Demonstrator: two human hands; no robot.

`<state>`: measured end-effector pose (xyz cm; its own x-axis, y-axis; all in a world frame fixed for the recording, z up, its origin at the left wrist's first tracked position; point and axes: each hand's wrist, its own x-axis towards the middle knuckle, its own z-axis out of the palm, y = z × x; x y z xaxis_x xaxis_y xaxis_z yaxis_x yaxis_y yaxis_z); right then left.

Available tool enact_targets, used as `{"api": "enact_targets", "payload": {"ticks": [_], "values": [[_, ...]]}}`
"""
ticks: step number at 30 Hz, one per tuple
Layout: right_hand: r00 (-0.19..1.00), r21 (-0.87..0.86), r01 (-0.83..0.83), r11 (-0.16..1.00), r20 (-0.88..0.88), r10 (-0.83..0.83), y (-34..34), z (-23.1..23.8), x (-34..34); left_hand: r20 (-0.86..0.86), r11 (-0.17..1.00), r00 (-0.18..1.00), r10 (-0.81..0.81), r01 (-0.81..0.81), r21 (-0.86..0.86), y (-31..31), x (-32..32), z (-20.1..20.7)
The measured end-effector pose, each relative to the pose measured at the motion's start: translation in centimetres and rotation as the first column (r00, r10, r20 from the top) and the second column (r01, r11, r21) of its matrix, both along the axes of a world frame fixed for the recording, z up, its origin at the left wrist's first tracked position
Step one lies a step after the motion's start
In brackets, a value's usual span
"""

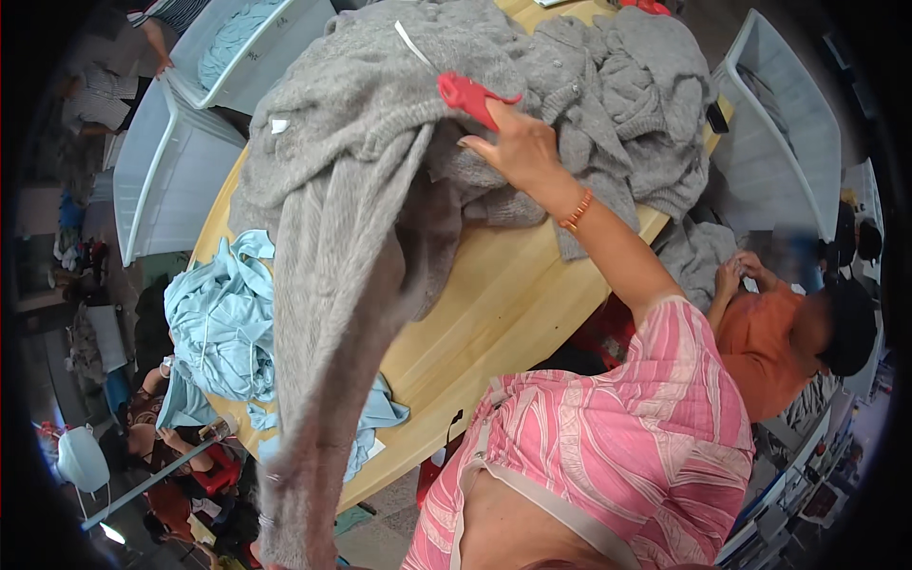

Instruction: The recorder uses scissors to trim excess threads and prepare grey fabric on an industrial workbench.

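My right hand (518, 142) reaches over the far part of the table, fingers closed on a red-handled tool that looks like thread snips (465, 98). A pale narrow strip runs from the tool's tip; whether it is blade or tape I cannot tell. Beneath lies a big heap of grey knit sweaters (351, 66). From that heap a long grey knitted piece (328, 313) stretches down past the near left edge to the bottom of the picture. My left hand does not show; the knit may hide it.
A light blue bundle of cloth (223, 323) sits at the left of the wooden table (513, 285). Pale plastic bins (176, 180) stand at the far left, another bin (784, 123) at the right. A person in orange (760, 351) handles grey knit nearby; others are at left.
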<state>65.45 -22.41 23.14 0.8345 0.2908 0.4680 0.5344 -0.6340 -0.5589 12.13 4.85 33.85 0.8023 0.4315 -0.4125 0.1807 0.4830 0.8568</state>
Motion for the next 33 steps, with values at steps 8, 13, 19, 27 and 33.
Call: {"api": "enact_targets", "payload": {"ticks": [8,13,19,27,33], "values": [[0.966,0.06,0.055,0.997,-0.256,-0.038,3.8,-6.0,13.5,-0.219,0.972,0.947,0.233,-0.219,0.087,2.9,3.8,-7.4],[0.952,0.74,0.088,0.667,-0.26,0.164,-5.4,5.3,18.9,-0.584,0.943,0.744,0.324,-0.202,0.266,4.5,8.4,-16.0],[0.939,0.842,0.251,0.477,-0.332,0.091,-15.5,8.5,17.6,-0.247,0.504,0.957,0.154,0.139,0.852,-1.6,28.7,-18.8],[0.902,0.802,0.383,0.458,-0.432,0.002,-18.8,7.7,13.8,-0.146,0.01,0.988,-0.039,0.147,0.989,-13.8,51.2,-19.0],[0.956,0.916,0.25,0.314,-0.284,0.067,-22.1,11.6,13.7,0.044,0.382,0.983,-0.176,0.027,0.924,-7.8,47.9,-19.2]]}}
